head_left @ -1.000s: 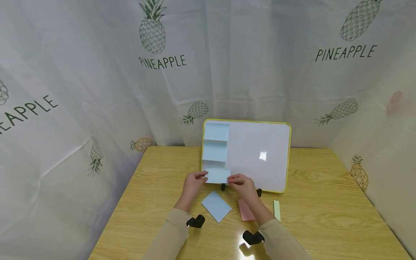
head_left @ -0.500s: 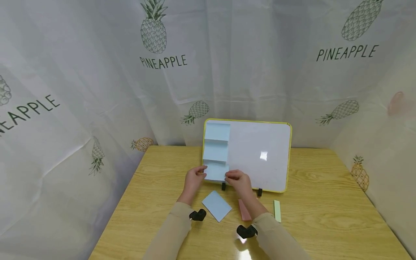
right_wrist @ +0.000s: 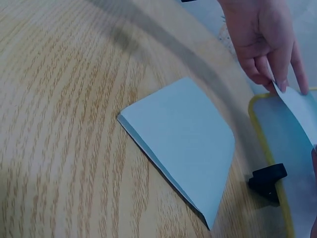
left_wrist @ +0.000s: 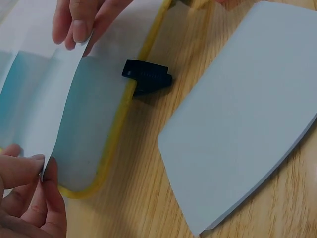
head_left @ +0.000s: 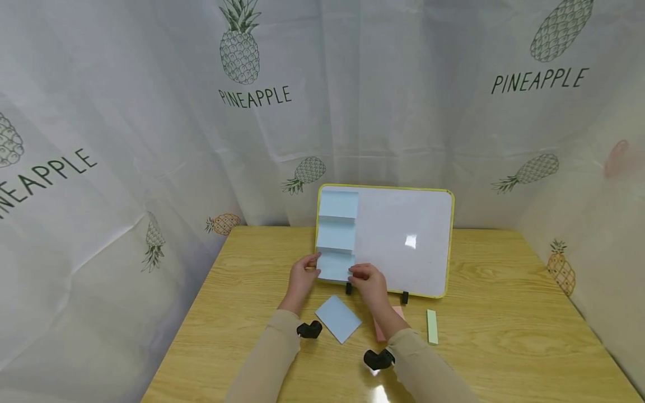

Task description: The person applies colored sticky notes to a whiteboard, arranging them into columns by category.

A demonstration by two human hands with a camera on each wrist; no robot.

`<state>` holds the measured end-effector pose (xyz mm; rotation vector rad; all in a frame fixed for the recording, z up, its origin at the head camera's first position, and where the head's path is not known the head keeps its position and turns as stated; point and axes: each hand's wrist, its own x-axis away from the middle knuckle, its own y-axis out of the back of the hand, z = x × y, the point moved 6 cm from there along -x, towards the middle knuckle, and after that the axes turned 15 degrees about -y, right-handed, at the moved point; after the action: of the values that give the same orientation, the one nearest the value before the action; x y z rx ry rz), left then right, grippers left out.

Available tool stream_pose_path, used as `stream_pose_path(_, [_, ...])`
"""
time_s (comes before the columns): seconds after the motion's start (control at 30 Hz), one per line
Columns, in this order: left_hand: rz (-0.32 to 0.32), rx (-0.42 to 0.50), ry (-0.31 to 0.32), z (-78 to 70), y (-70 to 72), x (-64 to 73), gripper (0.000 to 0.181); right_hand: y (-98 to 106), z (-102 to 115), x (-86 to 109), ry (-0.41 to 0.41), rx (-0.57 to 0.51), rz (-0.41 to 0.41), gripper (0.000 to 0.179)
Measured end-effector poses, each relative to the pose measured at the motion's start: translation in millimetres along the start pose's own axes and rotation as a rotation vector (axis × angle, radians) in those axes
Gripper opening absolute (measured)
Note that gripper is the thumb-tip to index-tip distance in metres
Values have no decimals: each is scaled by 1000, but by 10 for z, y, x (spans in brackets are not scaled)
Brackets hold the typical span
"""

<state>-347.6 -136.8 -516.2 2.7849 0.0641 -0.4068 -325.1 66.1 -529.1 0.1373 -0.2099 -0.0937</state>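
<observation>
A light blue sticky note (head_left: 335,266) lies against the lower left of a yellow-rimmed whiteboard (head_left: 393,224). My left hand (head_left: 300,278) pinches its left corner between thumb and fingers; my right hand (head_left: 371,284) pinches the lower right corner. In the left wrist view the note's bottom edge (left_wrist: 67,109) bows out from the board, with fingers at both ends. Above it on the board, two more blue notes (head_left: 337,233) form a column, their lower edges lifted. A pad of blue sticky notes (head_left: 338,319) rests on the table just below the hands.
A pink sticky-note pad (head_left: 380,332) is partly hidden under my right forearm. Right of it lies a narrow pale green pad (head_left: 432,327). Black clips (head_left: 405,298) sit at the whiteboard's lower edge. A pineapple-print curtain (head_left: 393,123) hangs behind the wooden table (head_left: 494,313).
Both hands have brought the blue note slightly up and against the board, close under the second note. Over the last half second the hands have barely moved.
</observation>
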Motion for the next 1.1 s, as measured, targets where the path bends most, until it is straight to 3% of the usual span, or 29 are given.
stream_pose_path(0.7, [-35, -9, 13, 94, -35, -31, 51, -12, 3, -23, 34, 5, -11, 18])
stream_pose_path(1.1, [-14, -18, -33, 67, -35, -26, 49, -18, -16, -26, 41, 11, -3, 17])
